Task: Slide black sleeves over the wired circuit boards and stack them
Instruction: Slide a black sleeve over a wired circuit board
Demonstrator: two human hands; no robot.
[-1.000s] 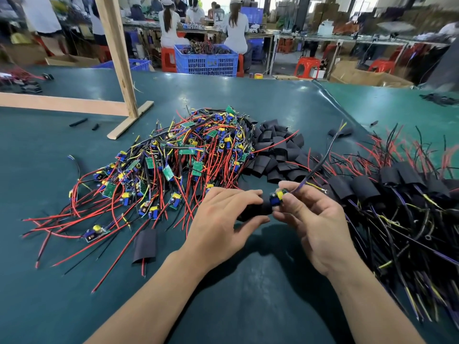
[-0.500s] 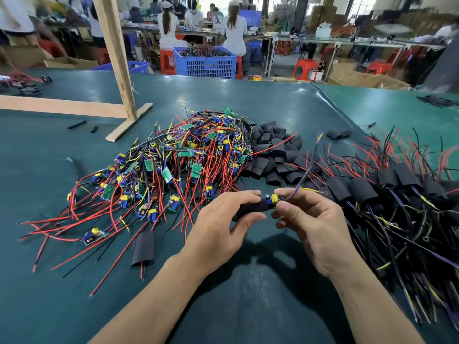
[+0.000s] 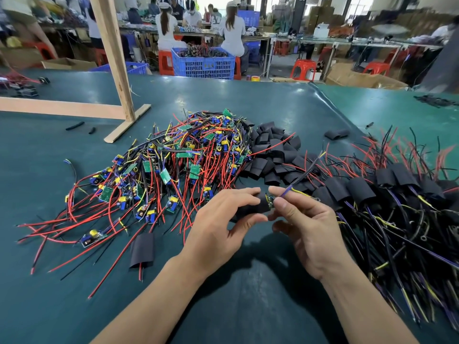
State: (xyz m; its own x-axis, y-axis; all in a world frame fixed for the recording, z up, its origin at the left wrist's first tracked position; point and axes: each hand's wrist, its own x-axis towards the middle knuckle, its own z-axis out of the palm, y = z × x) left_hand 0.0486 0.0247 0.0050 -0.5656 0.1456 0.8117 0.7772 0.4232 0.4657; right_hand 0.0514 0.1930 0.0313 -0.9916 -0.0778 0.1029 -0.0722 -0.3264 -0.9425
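hands meet over the green table [image 3: 74, 281]. left hand [image 3: 218, 227] pinches a black sleeve [image 3: 253, 207] between thumb and fingers, right hand [image 3: 305, 227] pinches the circuit board [image 3: 270, 201] at the sleeve's mouth, only the board's end showing, its purple and yellow wires [image 3: 298, 180] trailing up to the right. pile of bare wired boards [image 3: 173, 165] lies left of the hands, loose empty sleeves [image 3: 270, 155] just behind, sleeved boards stacked [image 3: 387, 187] on the right. one more sleeve [image 3: 142, 249] lies flat near the left wrist.
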